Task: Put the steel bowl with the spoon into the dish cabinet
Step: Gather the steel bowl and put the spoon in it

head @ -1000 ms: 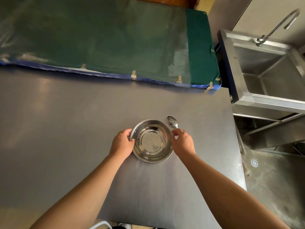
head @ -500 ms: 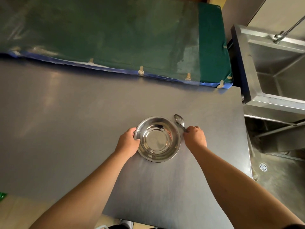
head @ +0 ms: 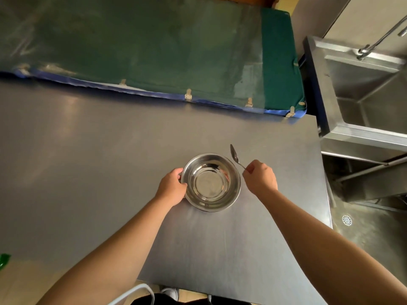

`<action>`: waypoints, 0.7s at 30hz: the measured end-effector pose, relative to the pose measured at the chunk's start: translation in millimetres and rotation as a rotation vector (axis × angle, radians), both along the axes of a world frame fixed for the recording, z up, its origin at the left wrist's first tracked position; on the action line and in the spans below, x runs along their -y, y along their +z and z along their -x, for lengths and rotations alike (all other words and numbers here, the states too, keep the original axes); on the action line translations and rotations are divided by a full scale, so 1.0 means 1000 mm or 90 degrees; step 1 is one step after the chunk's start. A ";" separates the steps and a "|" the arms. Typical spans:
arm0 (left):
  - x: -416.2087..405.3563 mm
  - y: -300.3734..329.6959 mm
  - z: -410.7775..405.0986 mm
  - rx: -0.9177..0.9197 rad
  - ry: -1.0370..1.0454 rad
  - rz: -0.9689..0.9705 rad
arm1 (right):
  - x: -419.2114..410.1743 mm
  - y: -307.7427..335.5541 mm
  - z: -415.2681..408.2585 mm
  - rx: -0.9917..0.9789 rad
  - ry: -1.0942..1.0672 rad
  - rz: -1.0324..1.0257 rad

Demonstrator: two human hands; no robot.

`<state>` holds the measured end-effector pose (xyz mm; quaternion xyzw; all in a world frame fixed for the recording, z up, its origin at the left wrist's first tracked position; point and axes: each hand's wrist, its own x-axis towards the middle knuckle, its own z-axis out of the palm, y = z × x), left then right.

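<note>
left hand (head: 171,187) is wrapped round the near-left rim of the bowl (head: 211,182), and the right hand (head: 261,177) has the spoon (head: 236,156) pinched by the handle end, its head tilted up off the table (head: 110,155) just beside the bowl's far-right edge. so this looks like the gathering step: spoon picked up, bowl not lifted yet, it's sitting flat on the table near the right end. i'd guess next is dropping the spoon in, gently since steel on steel slides and clatters. bowl's round, shallow, mirror shiny; table is dull brushed metal. no cabinet in view, so where it goes i can't tell.
</note>
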<state>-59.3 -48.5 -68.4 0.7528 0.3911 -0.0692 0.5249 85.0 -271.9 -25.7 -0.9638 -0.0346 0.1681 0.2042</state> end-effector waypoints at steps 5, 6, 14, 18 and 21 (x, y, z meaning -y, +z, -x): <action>0.000 0.003 0.001 0.005 0.008 0.026 | -0.006 0.013 0.033 0.042 0.093 -0.034; 0.000 0.003 0.002 0.009 0.007 0.031 | -0.008 0.012 0.040 0.043 0.114 -0.029; 0.000 0.003 0.010 0.025 0.031 0.051 | -0.031 -0.015 0.072 0.016 0.199 0.053; -0.003 0.004 0.015 0.021 0.022 0.041 | -0.037 -0.021 0.077 0.031 0.232 0.083; -0.003 0.007 0.015 0.020 0.038 0.066 | -0.041 -0.021 0.078 0.029 0.252 0.097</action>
